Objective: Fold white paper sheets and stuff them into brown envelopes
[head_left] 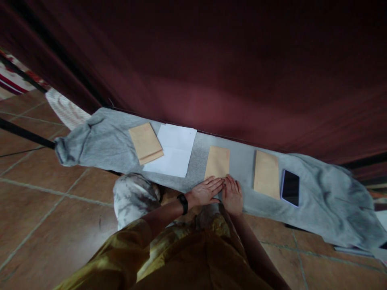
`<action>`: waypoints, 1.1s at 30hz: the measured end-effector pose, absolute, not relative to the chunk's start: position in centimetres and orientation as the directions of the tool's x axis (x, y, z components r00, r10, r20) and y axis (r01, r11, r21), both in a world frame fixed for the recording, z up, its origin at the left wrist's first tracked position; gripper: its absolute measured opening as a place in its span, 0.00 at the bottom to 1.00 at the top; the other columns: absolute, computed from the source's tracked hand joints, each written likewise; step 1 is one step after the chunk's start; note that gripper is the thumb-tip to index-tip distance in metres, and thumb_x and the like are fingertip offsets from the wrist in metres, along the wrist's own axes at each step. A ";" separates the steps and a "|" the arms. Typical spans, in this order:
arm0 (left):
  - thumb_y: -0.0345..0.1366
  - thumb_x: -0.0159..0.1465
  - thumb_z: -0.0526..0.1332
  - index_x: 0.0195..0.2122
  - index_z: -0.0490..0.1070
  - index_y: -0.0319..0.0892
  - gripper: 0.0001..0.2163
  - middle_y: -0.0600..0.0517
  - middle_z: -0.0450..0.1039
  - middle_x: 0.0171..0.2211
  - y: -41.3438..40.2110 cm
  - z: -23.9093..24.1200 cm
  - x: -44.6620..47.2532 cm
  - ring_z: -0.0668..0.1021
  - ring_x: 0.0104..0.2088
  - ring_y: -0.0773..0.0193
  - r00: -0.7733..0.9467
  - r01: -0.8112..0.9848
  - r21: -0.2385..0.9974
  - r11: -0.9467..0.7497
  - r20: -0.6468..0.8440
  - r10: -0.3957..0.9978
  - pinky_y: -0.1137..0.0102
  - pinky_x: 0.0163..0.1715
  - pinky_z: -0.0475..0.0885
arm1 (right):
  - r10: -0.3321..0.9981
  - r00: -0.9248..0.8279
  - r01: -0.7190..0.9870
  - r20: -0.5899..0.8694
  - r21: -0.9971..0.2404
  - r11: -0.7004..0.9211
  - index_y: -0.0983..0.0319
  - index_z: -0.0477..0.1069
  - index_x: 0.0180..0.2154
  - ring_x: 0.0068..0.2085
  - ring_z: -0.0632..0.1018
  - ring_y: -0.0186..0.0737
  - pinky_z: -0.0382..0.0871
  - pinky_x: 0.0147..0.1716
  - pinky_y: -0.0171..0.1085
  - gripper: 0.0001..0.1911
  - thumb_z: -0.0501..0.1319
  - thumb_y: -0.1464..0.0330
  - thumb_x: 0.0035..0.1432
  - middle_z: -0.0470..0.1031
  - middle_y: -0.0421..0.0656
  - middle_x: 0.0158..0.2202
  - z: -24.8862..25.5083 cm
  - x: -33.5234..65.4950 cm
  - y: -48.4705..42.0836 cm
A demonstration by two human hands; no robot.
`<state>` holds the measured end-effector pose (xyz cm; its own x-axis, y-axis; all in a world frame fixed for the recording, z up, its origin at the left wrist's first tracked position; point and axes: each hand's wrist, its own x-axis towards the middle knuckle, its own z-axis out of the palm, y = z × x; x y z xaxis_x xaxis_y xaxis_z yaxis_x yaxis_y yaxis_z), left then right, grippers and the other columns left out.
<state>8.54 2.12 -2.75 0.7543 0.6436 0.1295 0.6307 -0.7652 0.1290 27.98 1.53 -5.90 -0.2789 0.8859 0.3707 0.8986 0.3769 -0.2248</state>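
Observation:
My left hand lies flat with fingers stretched out, its tips on the near edge of a brown envelope on a grey cloth. A black band sits on that wrist. My right hand rests flat beside it, fingers together and extended, touching the envelope's near right corner. Neither hand grips anything.
A second brown envelope and a dark phone lie to the right. At left, a stack of brown envelopes overlaps white paper sheets. A dark red curtain hangs behind. Tiled floor lies at left.

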 end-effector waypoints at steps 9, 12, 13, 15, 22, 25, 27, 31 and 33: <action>0.53 0.71 0.52 0.68 0.57 0.39 0.31 0.41 0.53 0.71 2.2 -3.2 8.6 0.54 0.72 0.57 0.756 0.631 0.116 -0.767 0.132 0.642 0.58 0.71 0.46 | 0.886 -0.274 0.895 0.375 -0.238 0.377 0.66 0.61 0.64 0.64 0.67 0.45 0.52 0.66 0.51 0.24 0.46 0.71 0.69 0.68 0.54 0.64 -6.0 28.0 1.5; 0.52 0.71 0.53 0.68 0.57 0.37 0.31 0.40 0.53 0.71 2.1 -3.4 8.5 0.53 0.72 0.57 0.763 0.622 0.104 -0.776 0.139 0.631 0.59 0.71 0.46 | 0.883 -0.280 0.888 0.377 -0.248 0.387 0.66 0.62 0.63 0.64 0.67 0.46 0.52 0.66 0.51 0.24 0.46 0.71 0.69 0.68 0.55 0.64 -6.1 28.1 1.6; 0.52 0.71 0.52 0.68 0.57 0.37 0.31 0.40 0.53 0.71 2.1 -3.5 8.5 0.53 0.72 0.57 0.763 0.623 0.101 -0.776 0.140 0.631 0.59 0.71 0.46 | 0.883 -0.279 0.887 0.376 -0.250 0.387 0.66 0.62 0.63 0.64 0.67 0.46 0.52 0.66 0.50 0.24 0.46 0.71 0.69 0.68 0.55 0.64 -6.1 28.1 1.5; 0.52 0.71 0.52 0.69 0.56 0.37 0.31 0.41 0.53 0.71 2.0 -3.5 8.4 0.54 0.72 0.57 0.764 0.624 0.093 -0.776 0.138 0.631 0.59 0.71 0.46 | 0.885 -0.277 0.888 0.374 -0.252 0.384 0.66 0.62 0.63 0.65 0.67 0.45 0.53 0.66 0.50 0.24 0.46 0.71 0.70 0.67 0.54 0.64 -6.1 28.2 1.4; 0.50 0.70 0.55 0.69 0.53 0.37 0.32 0.41 0.53 0.71 1.6 -3.7 8.1 0.55 0.72 0.58 0.762 0.626 0.071 -0.777 0.156 0.628 0.59 0.71 0.48 | 0.884 -0.287 0.887 0.368 -0.246 0.390 0.66 0.56 0.68 0.68 0.63 0.47 0.54 0.66 0.52 0.26 0.45 0.69 0.71 0.64 0.54 0.66 -6.4 28.0 0.0; 0.50 0.70 0.55 0.69 0.54 0.36 0.32 0.41 0.53 0.71 1.4 -3.8 7.9 0.54 0.72 0.56 0.756 0.635 0.060 -0.770 0.156 0.635 0.58 0.71 0.48 | 0.876 -0.339 0.871 0.343 -0.239 0.430 0.66 0.55 0.69 0.69 0.62 0.46 0.54 0.67 0.51 0.27 0.46 0.68 0.72 0.63 0.53 0.67 -6.5 27.7 -1.0; 0.50 0.70 0.56 0.69 0.53 0.35 0.32 0.41 0.53 0.71 1.2 -3.9 7.8 0.54 0.72 0.55 0.752 0.640 0.052 -0.767 0.161 0.639 0.58 0.71 0.48 | 0.873 -0.365 0.866 0.323 -0.227 0.446 0.67 0.54 0.69 0.69 0.62 0.46 0.53 0.68 0.51 0.28 0.47 0.68 0.71 0.63 0.53 0.67 -6.5 27.7 -1.6; 0.50 0.71 0.55 0.71 0.50 0.37 0.33 0.42 0.52 0.71 0.8 -4.2 7.5 0.53 0.72 0.56 0.739 0.652 0.046 -0.757 0.185 0.648 0.58 0.71 0.50 | 0.877 -0.361 0.879 0.317 -0.197 0.434 0.68 0.53 0.69 0.68 0.63 0.47 0.53 0.68 0.52 0.29 0.48 0.68 0.71 0.63 0.54 0.67 -6.6 28.0 -2.6; 0.49 0.71 0.54 0.71 0.48 0.37 0.33 0.42 0.51 0.72 0.5 -4.4 7.4 0.53 0.72 0.57 0.728 0.664 0.042 -0.747 0.191 0.658 0.58 0.71 0.50 | 0.876 -0.354 0.885 0.328 -0.185 0.427 0.68 0.53 0.70 0.68 0.64 0.47 0.54 0.68 0.52 0.29 0.48 0.68 0.71 0.62 0.54 0.68 -6.6 28.2 -2.8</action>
